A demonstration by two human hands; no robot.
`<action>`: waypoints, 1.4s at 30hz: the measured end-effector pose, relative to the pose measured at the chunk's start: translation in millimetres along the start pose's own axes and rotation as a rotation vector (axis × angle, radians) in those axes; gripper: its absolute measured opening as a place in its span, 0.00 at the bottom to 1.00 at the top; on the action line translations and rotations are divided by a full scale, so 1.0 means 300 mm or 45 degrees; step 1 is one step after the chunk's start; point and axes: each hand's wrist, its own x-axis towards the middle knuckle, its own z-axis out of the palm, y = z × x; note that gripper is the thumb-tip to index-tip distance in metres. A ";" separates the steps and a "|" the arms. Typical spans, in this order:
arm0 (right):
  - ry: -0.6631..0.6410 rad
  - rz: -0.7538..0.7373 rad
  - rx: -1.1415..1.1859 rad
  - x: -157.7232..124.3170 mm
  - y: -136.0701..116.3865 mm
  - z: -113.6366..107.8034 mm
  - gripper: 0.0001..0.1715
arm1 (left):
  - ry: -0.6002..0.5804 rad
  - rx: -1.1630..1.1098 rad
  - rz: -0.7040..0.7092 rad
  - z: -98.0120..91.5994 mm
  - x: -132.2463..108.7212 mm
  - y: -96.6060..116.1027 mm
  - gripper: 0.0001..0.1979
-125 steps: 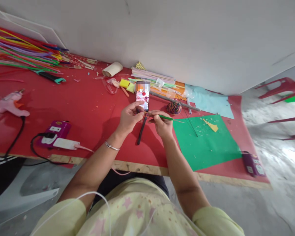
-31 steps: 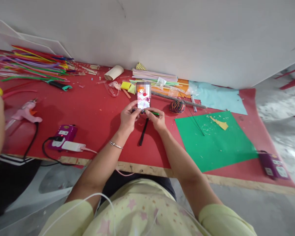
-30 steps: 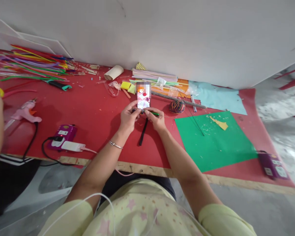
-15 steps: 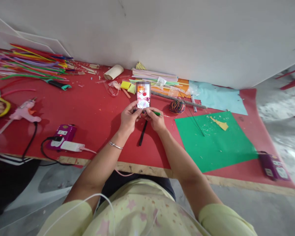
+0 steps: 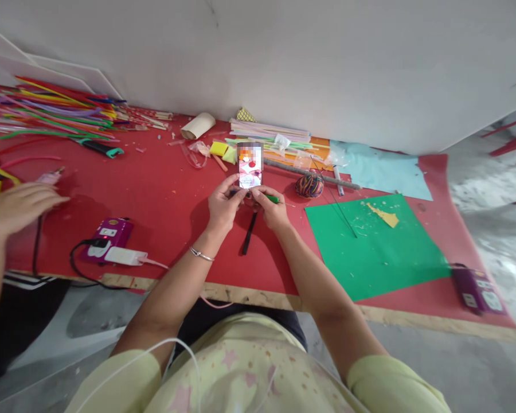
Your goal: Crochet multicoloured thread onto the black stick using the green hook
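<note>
My left hand [image 5: 223,205] and my right hand [image 5: 273,209] meet over the red table [image 5: 163,189], fingers pinched together on a thin green-wrapped stick [image 5: 274,199] that pokes out to the right. A dark strip [image 5: 248,232] hangs down from where the fingers meet. A phone [image 5: 250,166] with a lit screen stands just behind my hands. What lies exactly between the fingertips is too small to see.
Another person's hand [image 5: 19,201] reaches in at the left over a pink glue gun [image 5: 49,176]. A purple device and white charger [image 5: 109,241] lie near the front edge. Coloured sticks [image 5: 51,109], a ball of thread [image 5: 309,186], green paper [image 5: 370,246] and blue paper [image 5: 378,169] surround me.
My hands stay pinched on the stick in nearly the same spot. The other person's hand at the left has moved in over the glue gun.
</note>
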 end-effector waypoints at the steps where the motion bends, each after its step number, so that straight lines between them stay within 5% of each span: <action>1: 0.002 0.034 0.021 0.002 0.001 -0.002 0.21 | 0.010 0.010 0.028 0.001 0.000 0.000 0.30; 15: -0.046 0.083 0.165 0.018 -0.025 -0.014 0.23 | -0.071 -0.240 -0.186 -0.011 0.000 0.039 0.31; 30: -0.118 0.143 0.287 0.006 -0.052 -0.015 0.21 | -0.114 -0.147 -0.177 -0.013 0.000 0.039 0.31; 42: -0.211 0.052 0.043 -0.020 -0.058 -0.001 0.21 | -0.188 -0.126 -0.213 -0.021 -0.001 0.038 0.32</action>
